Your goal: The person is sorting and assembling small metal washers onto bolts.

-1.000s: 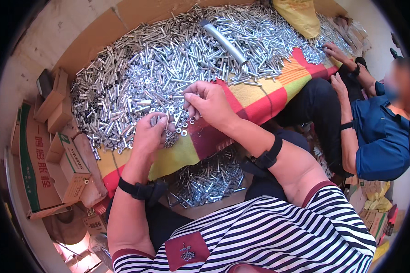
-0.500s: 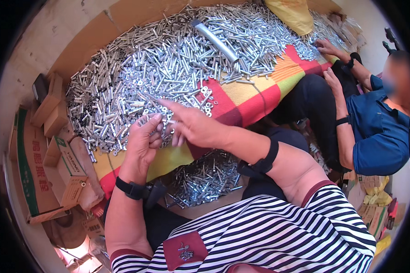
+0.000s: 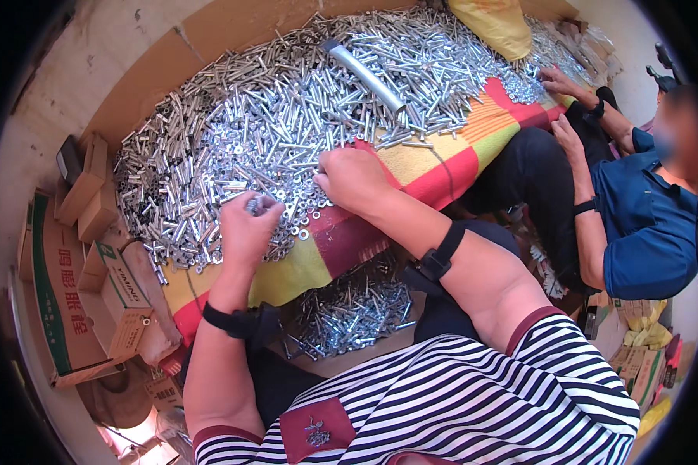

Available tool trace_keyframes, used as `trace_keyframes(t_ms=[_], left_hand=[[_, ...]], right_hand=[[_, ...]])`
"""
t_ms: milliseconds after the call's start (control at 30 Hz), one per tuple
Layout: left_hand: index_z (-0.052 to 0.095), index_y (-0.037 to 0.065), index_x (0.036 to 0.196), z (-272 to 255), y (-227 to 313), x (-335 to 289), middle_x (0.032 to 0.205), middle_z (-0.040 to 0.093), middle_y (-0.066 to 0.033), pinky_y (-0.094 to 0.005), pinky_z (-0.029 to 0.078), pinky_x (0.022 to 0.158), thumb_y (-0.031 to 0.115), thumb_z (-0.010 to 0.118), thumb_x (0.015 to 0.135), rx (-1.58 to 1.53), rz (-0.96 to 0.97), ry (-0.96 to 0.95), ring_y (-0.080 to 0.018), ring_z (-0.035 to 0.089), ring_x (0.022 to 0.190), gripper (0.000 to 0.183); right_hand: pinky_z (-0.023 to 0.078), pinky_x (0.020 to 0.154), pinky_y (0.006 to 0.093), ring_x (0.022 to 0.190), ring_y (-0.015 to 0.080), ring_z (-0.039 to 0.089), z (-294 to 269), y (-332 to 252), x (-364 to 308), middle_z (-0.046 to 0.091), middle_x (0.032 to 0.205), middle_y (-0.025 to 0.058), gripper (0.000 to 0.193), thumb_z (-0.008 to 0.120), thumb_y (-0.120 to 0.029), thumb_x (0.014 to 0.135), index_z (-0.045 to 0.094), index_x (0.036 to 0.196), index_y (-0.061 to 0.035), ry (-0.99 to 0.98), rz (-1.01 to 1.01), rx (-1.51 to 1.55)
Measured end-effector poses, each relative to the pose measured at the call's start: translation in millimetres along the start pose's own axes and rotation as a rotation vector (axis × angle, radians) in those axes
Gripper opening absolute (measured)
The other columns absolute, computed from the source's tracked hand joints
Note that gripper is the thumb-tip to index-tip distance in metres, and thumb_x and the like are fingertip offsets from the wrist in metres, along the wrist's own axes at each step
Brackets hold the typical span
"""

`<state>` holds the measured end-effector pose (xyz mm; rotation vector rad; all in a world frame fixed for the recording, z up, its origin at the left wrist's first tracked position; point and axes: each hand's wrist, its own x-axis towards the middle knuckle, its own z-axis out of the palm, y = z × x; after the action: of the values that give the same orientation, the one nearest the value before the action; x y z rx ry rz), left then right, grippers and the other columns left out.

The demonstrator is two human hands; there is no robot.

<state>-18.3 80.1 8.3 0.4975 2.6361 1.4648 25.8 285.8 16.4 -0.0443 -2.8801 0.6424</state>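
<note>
A big heap of silver bolts and metal sleeves (image 3: 287, 116) lies over a checked red and yellow cloth (image 3: 287, 277). At the heap's near edge my left hand (image 3: 247, 229) is closed, with small shiny metal pieces showing between thumb and fingers; their exact kind is unclear. Loose washers (image 3: 303, 234) lie just right of it. My right hand (image 3: 354, 180) reaches to the heap's edge beside the washers, its fingers curled downward. Whatever its fingertips grip is hidden.
A long metal tube (image 3: 368, 77) rests on the heap, near a yellow sack (image 3: 492, 29). Cardboard boxes (image 3: 70, 302) stand at the left. More bolts (image 3: 353, 318) fill a container below the cloth's edge. A co-worker's hand (image 3: 557, 80) touches the heap at the right.
My hands, close together before, have come apart. The right hand has moved right to the heap's edge; the left has turned slightly, still closed, uncovering washers.
</note>
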Motion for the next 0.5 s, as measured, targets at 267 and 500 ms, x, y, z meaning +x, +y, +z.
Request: trace_keyframes(t_ms=[267, 500], left_hand=[[0.062, 0.0, 0.079, 13, 11, -8, 0.071, 0.062, -0.0202, -0.0417, 0.048, 0.062, 0.018, 0.075, 0.071, 0.445, 0.135, -0.06, -0.038, 0.061, 0.067, 0.023], [0.06, 0.001, 0.088, 2, 4, -17, 0.072, 0.062, -0.0031, -0.0268, 0.044, 0.056, 0.005, 0.063, 0.084, -0.117, 0.107, -0.156, -0.0118, 0.055, 0.058, 0.006]], right_hand=[[0.051, 0.052, 0.0287, 0.059, 0.0185, 0.064, -6, -11, -3, 0.064, 0.07, 0.0102, 0.012, 0.059, -0.011, 0.089, 0.059, 0.086, 0.0003, 0.047, 0.133, 0.857], [0.051, 0.049, 0.0227, 0.058, 0.0115, 0.064, -4, -20, -19, 0.063, 0.075, 0.0074, 0.015, 0.048, -0.009, 0.096, 0.056, 0.088, 0.0011, 0.026, 0.074, 1.13]])
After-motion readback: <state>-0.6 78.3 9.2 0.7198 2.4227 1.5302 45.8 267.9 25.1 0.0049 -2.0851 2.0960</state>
